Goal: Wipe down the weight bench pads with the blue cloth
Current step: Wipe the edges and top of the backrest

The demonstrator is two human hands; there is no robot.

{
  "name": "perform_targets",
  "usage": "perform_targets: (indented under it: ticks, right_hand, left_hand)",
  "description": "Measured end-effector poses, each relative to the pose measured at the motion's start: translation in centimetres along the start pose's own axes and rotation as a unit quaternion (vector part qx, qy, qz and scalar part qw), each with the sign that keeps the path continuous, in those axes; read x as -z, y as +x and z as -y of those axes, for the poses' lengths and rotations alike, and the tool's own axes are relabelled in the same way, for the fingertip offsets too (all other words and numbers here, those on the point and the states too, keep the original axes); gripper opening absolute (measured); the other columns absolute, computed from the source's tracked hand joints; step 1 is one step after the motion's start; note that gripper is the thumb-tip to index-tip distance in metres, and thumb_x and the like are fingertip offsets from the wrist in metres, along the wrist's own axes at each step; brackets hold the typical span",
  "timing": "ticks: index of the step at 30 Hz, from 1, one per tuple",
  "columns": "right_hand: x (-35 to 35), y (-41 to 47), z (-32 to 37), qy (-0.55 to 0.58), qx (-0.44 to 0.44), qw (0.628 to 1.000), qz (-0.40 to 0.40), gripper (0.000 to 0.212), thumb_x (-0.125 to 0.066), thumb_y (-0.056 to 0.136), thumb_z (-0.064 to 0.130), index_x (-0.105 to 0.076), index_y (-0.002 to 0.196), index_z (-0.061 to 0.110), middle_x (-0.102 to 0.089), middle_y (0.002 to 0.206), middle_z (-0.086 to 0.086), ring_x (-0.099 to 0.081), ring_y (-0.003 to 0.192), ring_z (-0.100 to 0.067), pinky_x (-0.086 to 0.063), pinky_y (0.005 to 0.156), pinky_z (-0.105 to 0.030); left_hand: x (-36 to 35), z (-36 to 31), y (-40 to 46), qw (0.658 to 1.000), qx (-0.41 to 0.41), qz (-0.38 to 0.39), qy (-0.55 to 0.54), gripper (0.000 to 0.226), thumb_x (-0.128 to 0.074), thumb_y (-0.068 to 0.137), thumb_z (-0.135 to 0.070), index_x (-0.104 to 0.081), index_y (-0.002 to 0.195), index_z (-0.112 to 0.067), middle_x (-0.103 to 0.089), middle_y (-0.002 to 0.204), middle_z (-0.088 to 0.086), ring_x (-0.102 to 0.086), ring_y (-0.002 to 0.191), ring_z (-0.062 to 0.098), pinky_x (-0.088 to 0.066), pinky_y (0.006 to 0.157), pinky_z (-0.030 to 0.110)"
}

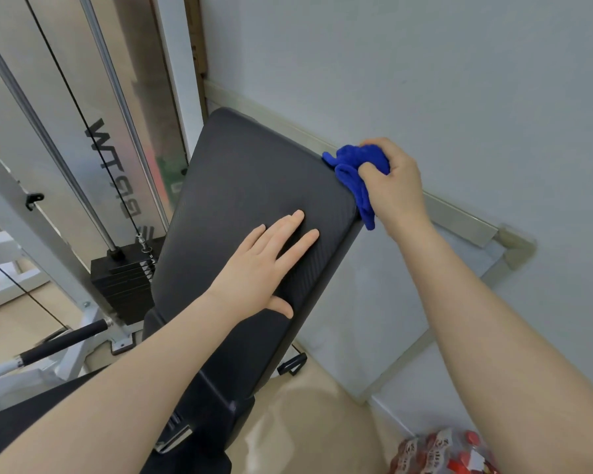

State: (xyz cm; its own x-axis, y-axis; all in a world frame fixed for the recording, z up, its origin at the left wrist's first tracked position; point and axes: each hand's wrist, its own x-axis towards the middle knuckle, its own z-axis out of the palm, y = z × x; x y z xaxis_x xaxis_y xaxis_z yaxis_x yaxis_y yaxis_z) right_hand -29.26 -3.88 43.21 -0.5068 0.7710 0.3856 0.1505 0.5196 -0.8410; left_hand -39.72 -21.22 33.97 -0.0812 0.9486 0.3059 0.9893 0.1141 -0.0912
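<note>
A black inclined back pad (pixel 247 186) of the weight bench fills the middle of the view, its top end near the wall. My left hand (pixel 267 265) lies flat on the pad with straight fingers spread. My right hand (pixel 394 181) grips a bunched blue cloth (pixel 353 176) against the pad's upper right edge, part of the cloth hanging down beside that edge. Below the back pad, a second black seat pad (pixel 14 425) shows at the lower left, partly hidden by my left forearm.
A grey wall (pixel 425 80) with a beige trim rail runs close along the bench's right side. A cable machine with a black weight stack (pixel 124 282) and white frame stands to the left. A pack of red-capped bottles (pixel 445 453) sits on the floor at bottom right.
</note>
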Motion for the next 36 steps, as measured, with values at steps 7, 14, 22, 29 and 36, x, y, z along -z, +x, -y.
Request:
perform_targets:
  ticks: [7, 14, 22, 29, 36]
  right_hand:
    - [1.3, -3.6, 0.6, -0.086, 0.021, 0.996, -0.024, 0.029, -0.046, 0.069, 0.014, -0.062, 0.093, 0.018, -0.058, 0.092, 0.007, -0.053, 0.087, -0.013, -0.043, 0.076, -0.022]
    - [-1.2, 2.7, 3.0, -0.133, 0.012, 0.984, 0.115, 0.038, -0.046, 0.077, 0.009, -0.063, 0.105, 0.027, -0.046, 0.122, 0.0, -0.049, 0.101, -0.013, -0.039, 0.088, -0.024]
    - [2.1, -0.2, 3.3, -0.177, 0.081, 0.97, 0.144, 0.032, -0.05, 0.072, 0.005, -0.061, 0.09, 0.029, -0.063, 0.096, 0.003, -0.055, 0.09, -0.017, -0.045, 0.078, -0.03]
    - [-2.5, 7.0, 2.6, -0.164, 0.074, 0.945, 0.274, 0.037, -0.045, 0.091, 0.013, -0.04, 0.128, 0.016, -0.048, 0.116, 0.004, -0.049, 0.098, -0.015, -0.035, 0.081, -0.023]
    - [0.4, 6.9, 0.3, -0.058, 0.143, 0.932, 0.328, 0.013, -0.058, 0.085, 0.018, -0.056, 0.096, 0.025, -0.058, 0.084, 0.016, -0.054, 0.074, 0.0, -0.04, 0.063, -0.009]
  left_hand:
    - [2.9, 2.4, 2.6, 0.989, 0.061, -0.084, -0.104, 0.104, -0.079, 0.062, -0.045, -0.027, 0.143, -0.005, -0.023, 0.151, 0.021, -0.031, 0.136, 0.036, -0.033, 0.108, 0.048]
    - [3.1, 3.2, 4.8, 0.977, 0.178, 0.007, -0.12, 0.139, -0.071, 0.049, -0.068, 0.006, 0.146, -0.003, 0.007, 0.155, 0.021, 0.001, 0.144, 0.033, -0.015, 0.117, 0.045]
    - [2.6, 3.3, 4.5, 0.977, 0.165, -0.02, -0.131, 0.139, -0.071, 0.046, -0.069, 0.002, 0.147, -0.006, 0.003, 0.156, 0.019, -0.003, 0.145, 0.031, -0.016, 0.117, 0.043]
    - [1.1, 4.8, 4.1, 0.97, 0.156, -0.092, -0.163, 0.135, -0.055, 0.04, -0.084, -0.016, 0.146, -0.011, -0.016, 0.154, 0.016, -0.019, 0.141, 0.029, -0.016, 0.111, 0.037]
    - [3.3, 6.5, 6.7, 0.904, 0.225, -0.221, -0.29, 0.044, -0.055, 0.075, -0.044, -0.06, 0.103, -0.011, -0.048, 0.102, -0.007, -0.048, 0.089, 0.0, -0.035, 0.087, 0.004]
